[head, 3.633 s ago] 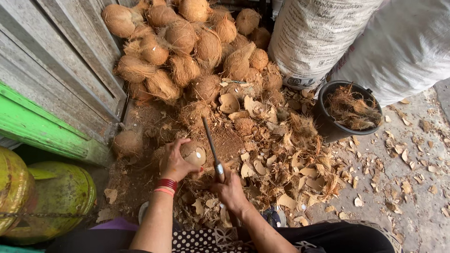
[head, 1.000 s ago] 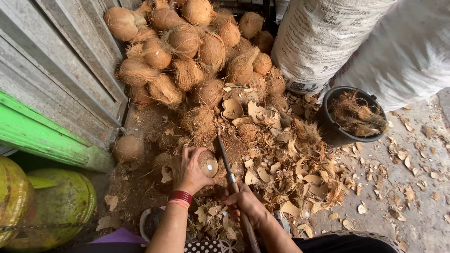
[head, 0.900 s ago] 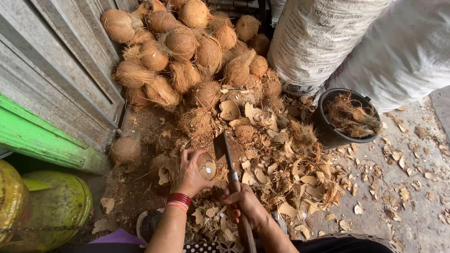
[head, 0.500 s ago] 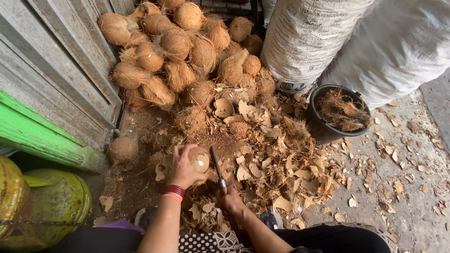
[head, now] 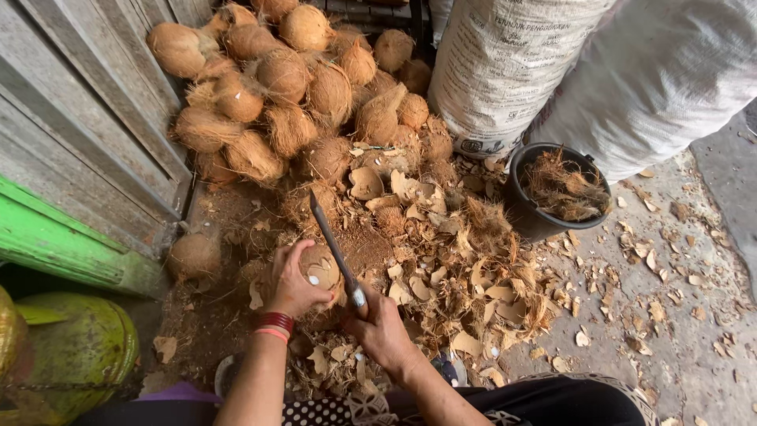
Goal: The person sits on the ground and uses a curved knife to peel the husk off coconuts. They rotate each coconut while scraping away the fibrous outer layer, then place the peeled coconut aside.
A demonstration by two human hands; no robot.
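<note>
Hands hold coconut and knife, shell scraps crowding right.

The left hand wraps a coconut from its left side; the right hand sits just right of and below it, gripping a knife whose blade runs up past the coconut's right side. Beyond both hands lies a pile of coconuts against the wooden wall on the left. Right of the hands, shell pieces cover the floor. Farther right stands a bucket, with sacks behind it. One lone coconut rests left of the left hand.
</note>
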